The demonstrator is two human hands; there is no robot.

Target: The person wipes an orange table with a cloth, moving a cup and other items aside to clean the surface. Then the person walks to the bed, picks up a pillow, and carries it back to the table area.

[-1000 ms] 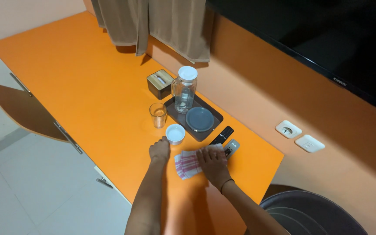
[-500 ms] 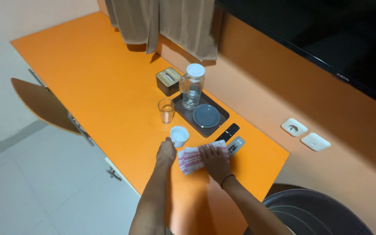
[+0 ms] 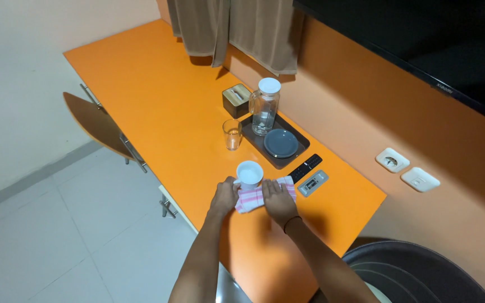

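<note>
A pink and white striped cloth (image 3: 252,197) lies on the orange desk (image 3: 164,106) near its front edge. My left hand (image 3: 224,196) grips the cloth's left end, and my right hand (image 3: 279,201) lies flat on top of it. Just behind my left hand and the cloth stands a white cup (image 3: 250,174).
Behind the cup are a small drinking glass (image 3: 232,134), a dark tray (image 3: 255,144) with a glass jug (image 3: 265,105) and a grey plate (image 3: 280,142), and a tissue box (image 3: 236,99). Two remotes (image 3: 305,168) lie right of the cloth. A chair (image 3: 97,125) stands at left, a round dark seat (image 3: 416,275) at right.
The cloth looks more bunched under my hands than before. Both hands stay on it beside the cup, and the head camera has shifted.
</note>
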